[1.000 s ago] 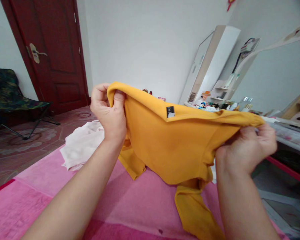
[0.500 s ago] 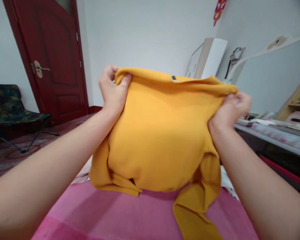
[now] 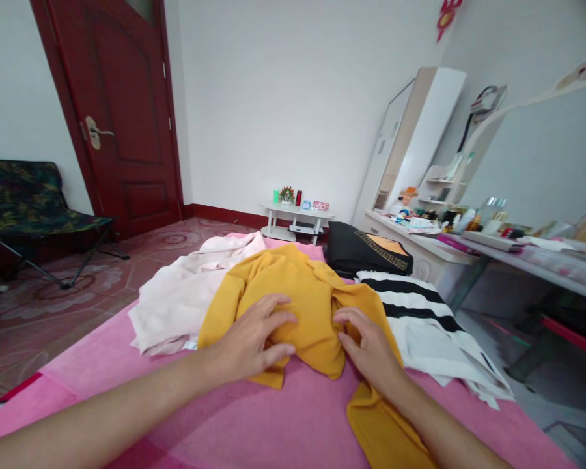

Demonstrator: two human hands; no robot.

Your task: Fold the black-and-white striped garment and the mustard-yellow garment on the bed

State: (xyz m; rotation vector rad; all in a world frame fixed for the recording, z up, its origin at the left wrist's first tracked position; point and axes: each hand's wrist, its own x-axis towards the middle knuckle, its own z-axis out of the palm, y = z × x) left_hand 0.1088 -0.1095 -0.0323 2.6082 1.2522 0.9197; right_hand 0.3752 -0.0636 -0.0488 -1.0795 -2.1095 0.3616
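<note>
A mustard-yellow long-sleeved top (image 3: 293, 293) lies spread and rumpled on the pink bed cover (image 3: 273, 430). One of its sleeves runs toward me at the right, partly under my right forearm. My left hand (image 3: 261, 332) is over the left part of the top, fingers apart, with nothing in it. Above the right side of the top, my right hand (image 3: 366, 342) has its fingers bent but apart, also holding nothing. Whether the fingertips touch the cloth I cannot tell.
A pale pink garment (image 3: 180, 293) lies to the left, a black-and-white striped garment (image 3: 420, 319) to the right. Behind are folded black clothing (image 3: 366, 251) and a small white table (image 3: 278, 210). A cluttered desk (image 3: 532, 254) stands at right, a camouflage folding chair (image 3: 34, 202) at left.
The yellow top has come down from being held up by its upper edge onto the bed. Both hands have let go and lowered over it.
</note>
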